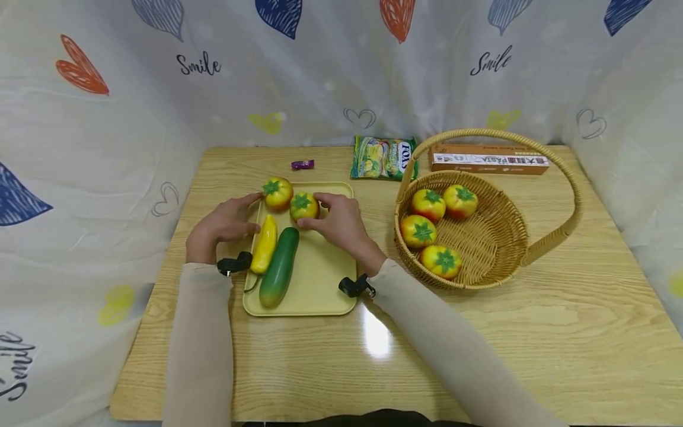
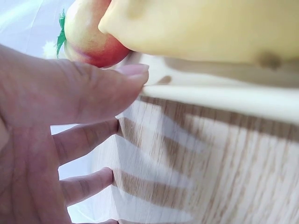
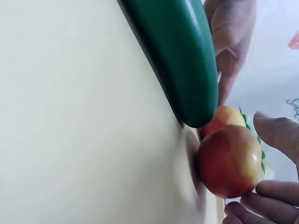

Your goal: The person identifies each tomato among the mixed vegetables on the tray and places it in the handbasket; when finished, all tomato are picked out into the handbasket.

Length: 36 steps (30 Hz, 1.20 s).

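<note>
On a yellow tray (image 1: pixel 325 284) lie two red-yellow toy tomatoes, a long yellow pepper (image 1: pixel 264 244) and a green cucumber (image 1: pixel 280 268). My left hand (image 1: pixel 226 220) is at the tray's left edge, its index fingertip by the far left tomato (image 1: pixel 278 193). In the left wrist view its thumb (image 2: pixel 88 91) is straight, and other fingertips reach down to the table. My right hand (image 1: pixel 341 220) spreads thumb and fingers around the nearer tomato (image 1: pixel 305 207). In the right wrist view a finger touches this tomato (image 3: pixel 230 161), while the thumb (image 3: pixel 278 135) stands apart from it.
A wicker basket (image 1: pixel 493 243) with a tall handle stands right of the tray, holding several similar tomatoes (image 1: pixel 440 261). Along the back lie a small purple packet (image 1: pixel 302 165), a green snack bag (image 1: pixel 381 158) and a pasta box (image 1: pixel 490 160). A printed curtain (image 1: pixel 320 89) surrounds the table.
</note>
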Tool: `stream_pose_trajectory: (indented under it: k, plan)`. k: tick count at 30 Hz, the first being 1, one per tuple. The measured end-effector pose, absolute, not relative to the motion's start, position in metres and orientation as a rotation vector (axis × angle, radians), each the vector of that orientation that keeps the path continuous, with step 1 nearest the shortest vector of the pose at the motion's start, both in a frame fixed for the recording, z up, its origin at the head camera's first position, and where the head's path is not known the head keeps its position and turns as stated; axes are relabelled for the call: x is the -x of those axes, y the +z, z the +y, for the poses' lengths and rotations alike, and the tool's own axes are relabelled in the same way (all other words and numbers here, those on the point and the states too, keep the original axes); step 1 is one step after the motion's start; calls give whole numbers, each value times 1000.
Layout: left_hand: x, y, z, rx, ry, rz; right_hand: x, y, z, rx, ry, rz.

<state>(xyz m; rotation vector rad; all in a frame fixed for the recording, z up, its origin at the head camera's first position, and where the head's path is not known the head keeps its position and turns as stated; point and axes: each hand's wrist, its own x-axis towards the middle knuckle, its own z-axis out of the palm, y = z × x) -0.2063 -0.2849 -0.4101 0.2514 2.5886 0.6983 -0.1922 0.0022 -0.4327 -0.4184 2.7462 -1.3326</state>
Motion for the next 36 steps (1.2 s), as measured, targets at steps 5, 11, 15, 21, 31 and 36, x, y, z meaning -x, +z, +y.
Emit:
stream_pose_trajectory:
  k: [5, 11, 15, 21, 31, 36]
  plan:
    - [206, -410, -285, -241, 690, 2587, 199, -436, -8, 375, -1341, 2752]
    - [208, -412, -287, -232, 677, 2585, 202, -439, -6, 398, -1381, 2738]
    - [209, -412, -287, -240, 665, 2586, 190, -429, 8, 442, -1506, 2622]
    - [208, -410, -287, -247, 665, 2587, 152, -398, 57, 611, -1623, 2503]
    - [209, -413, -285, -234, 658, 2581, 98, -359, 199, 812, -1493, 2607]
    - [209, -413, -285, -253, 662, 2586, 79, -347, 262, 694, -1254, 2791]
